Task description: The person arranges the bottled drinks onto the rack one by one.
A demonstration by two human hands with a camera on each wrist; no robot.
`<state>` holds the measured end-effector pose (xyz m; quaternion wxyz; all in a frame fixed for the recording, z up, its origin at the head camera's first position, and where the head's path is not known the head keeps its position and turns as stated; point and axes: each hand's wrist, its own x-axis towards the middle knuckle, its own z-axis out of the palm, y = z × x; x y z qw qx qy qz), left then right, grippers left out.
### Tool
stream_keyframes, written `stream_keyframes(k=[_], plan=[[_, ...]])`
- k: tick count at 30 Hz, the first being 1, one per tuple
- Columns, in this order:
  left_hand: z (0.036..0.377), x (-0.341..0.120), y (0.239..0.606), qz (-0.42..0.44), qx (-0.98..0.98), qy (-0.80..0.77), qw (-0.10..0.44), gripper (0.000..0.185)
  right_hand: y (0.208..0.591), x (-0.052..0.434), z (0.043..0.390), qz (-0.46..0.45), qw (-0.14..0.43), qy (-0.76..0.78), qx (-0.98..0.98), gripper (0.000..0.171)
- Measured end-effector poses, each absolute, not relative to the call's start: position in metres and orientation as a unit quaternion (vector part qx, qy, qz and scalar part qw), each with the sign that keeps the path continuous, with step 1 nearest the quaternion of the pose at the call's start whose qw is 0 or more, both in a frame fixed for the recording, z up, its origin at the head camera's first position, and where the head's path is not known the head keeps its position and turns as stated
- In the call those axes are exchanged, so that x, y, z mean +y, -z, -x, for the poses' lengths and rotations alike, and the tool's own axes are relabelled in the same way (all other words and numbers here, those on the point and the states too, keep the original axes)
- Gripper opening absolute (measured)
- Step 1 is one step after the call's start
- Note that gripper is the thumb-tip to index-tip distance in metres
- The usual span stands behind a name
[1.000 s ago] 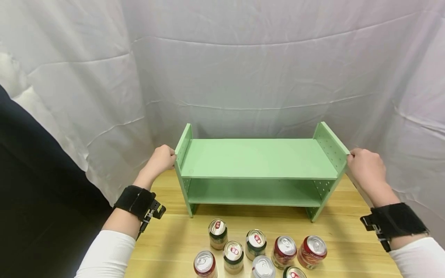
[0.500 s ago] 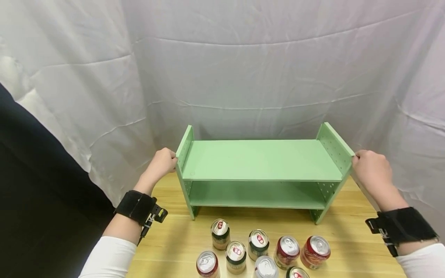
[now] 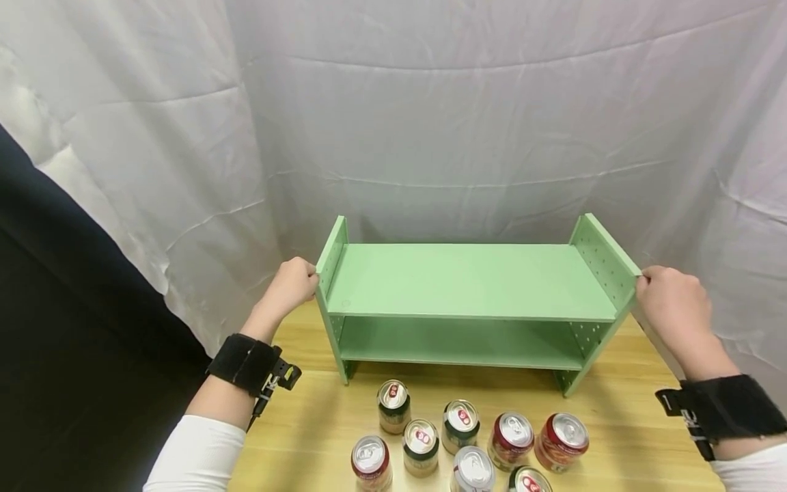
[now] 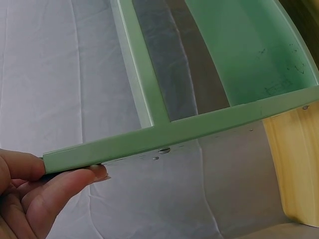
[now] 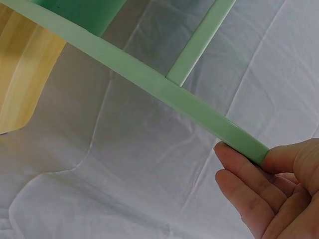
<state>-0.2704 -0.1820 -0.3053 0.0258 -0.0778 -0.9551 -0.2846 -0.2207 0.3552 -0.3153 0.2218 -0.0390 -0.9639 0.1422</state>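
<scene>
The left hand (image 3: 290,285) grips the left side panel of a green two-tier shelf (image 3: 470,280) near its top front corner. In the left wrist view the thumb lies against the end of the panel edge and the fingers (image 4: 75,180) curl up under it, so the panel is pinched between them. The right hand (image 3: 671,301) holds the right side panel in the same way: in the right wrist view the thumb rests on top of the panel's end and the fingers (image 5: 244,186) sit just below it, only partly bent, the palm facing the camera. Both hands are closed just enough to clasp the thin panel edges.

The shelf stands on a pale wooden worktop (image 3: 307,424), towards its back, with both boards bare and the side panels dotted with rows of small holes. In front of it, near the worktop's front edge, stands a cluster of drink cans (image 3: 467,444), upright and close together, some red and some with dark green bands. Each wrist wears a black strap (image 3: 242,362), and white sleeves (image 3: 193,454) cover the forearms. A creased white cloth (image 3: 430,123) hangs behind the worktop and around both sides, and a dark area shows at the far left.
</scene>
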Motion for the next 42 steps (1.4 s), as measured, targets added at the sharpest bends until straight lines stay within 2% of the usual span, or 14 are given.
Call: stream_keyframes(k=[4, 10, 19, 34, 42], plan=[[0.268, -0.183, 0.302, 0.078, -0.958, 0.274, 0.037, 0.038, 0.314, 0.356, 0.220, 0.041, 0.212, -0.143, -0.966, 0.027], [0.264, -0.181, 0.299, 0.077, -0.958, 0.274, 0.045, 0.038, 0.312, 0.357, 0.216, 0.036, 0.228, -0.140, -0.963, 0.027], [0.252, -0.179, 0.304, 0.073, -0.959, 0.270, 0.046, 0.039, 0.310, 0.359, 0.209, 0.049, 0.193, -0.138, -0.970, 0.026], [0.247, -0.177, 0.308, 0.065, -0.962, 0.260, 0.045, 0.038, 0.308, 0.361, 0.208, 0.029, 0.179, -0.128, -0.975, 0.025], [0.247, -0.171, 0.310, 0.075, -0.962, 0.256, 0.058, 0.038, 0.310, 0.365, 0.199, 0.061, 0.176, -0.133, -0.973, 0.026]])
